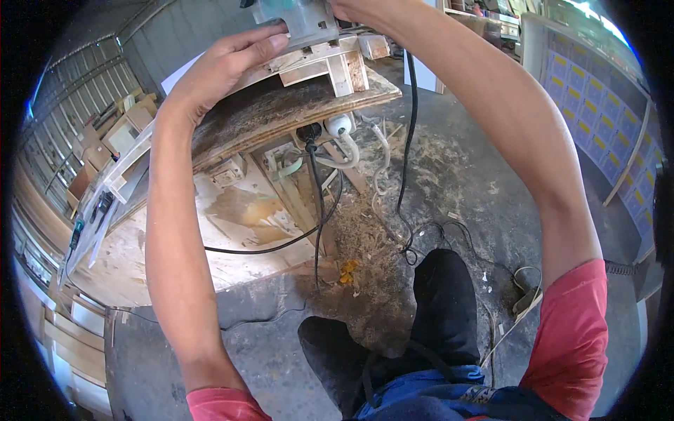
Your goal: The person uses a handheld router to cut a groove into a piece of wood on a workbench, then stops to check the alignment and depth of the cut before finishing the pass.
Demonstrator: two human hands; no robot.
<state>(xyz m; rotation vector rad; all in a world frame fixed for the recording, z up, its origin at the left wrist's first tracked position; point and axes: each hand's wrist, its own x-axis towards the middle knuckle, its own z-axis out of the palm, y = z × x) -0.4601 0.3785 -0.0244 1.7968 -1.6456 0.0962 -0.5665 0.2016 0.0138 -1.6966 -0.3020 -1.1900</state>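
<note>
At the top edge, a power tool with a clear plastic base [303, 24], which looks like a trim router, rests on a wooden piece [309, 72] built from pale strips and blocks. Its upper body is cut off. My right hand [349, 8] closes on the router's right side, its fingers mostly out of the picture. On the left, my left hand [228, 69] grips the wooden piece, thumb and forefinger reaching to the clear base. Beneath lies the dusty edge of a plywood workbench [281, 130].
Plugs [340, 126] and cables hang under the bench edge. A black cord [409, 140] drops to the sawdust-strewn floor [449, 175]. A screwdriver-like tool [76, 235] lies on the left. Boards [77, 330] stand at the far left, and a blue-and-yellow patterned panel [597, 112] at the right.
</note>
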